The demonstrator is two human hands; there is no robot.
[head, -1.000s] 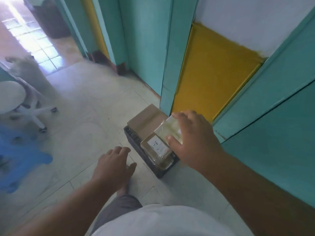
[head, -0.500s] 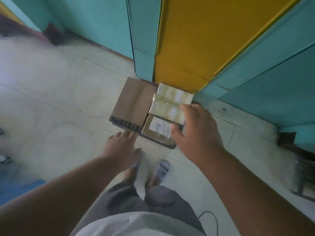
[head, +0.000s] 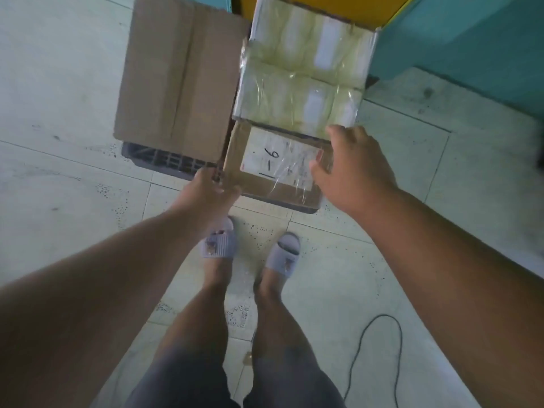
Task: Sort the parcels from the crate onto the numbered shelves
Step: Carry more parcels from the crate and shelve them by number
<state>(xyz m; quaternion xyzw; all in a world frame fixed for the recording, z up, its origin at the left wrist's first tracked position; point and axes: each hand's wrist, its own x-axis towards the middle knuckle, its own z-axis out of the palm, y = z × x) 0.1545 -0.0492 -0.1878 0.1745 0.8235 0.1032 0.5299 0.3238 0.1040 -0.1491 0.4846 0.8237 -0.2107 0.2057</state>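
Three parcels sit on the dark crate [head: 164, 156] on the tiled floor [head: 59, 201], head view, looking straight down.

Plain brown carton [head: 179, 75] takes the left side, overhanging the crate's near edge. Tape-wrapped pale parcel [head: 303, 81] is at the far right, its near edge lying over the labelled parcel [head: 273, 169], which sits near right with "1-6" handwritten on a white label under clear tape.

Left hand [head: 206, 192] is at the labelled parcel's near-left corner, fingers curled against the edge; can't tell whether it actually grips. Right hand [head: 350, 169] is at the parcel's right side, fingers spread and open, thumb over the label's right edge, fingertips near the pale parcel's near edge. Contact there is unclear.

Both feet in grey slippers [head: 217, 242] stand just short of the crate. Black cable [head: 379, 334] loops on the floor at lower right. Teal and yellow wall [head: 471, 39] is right behind the crate.
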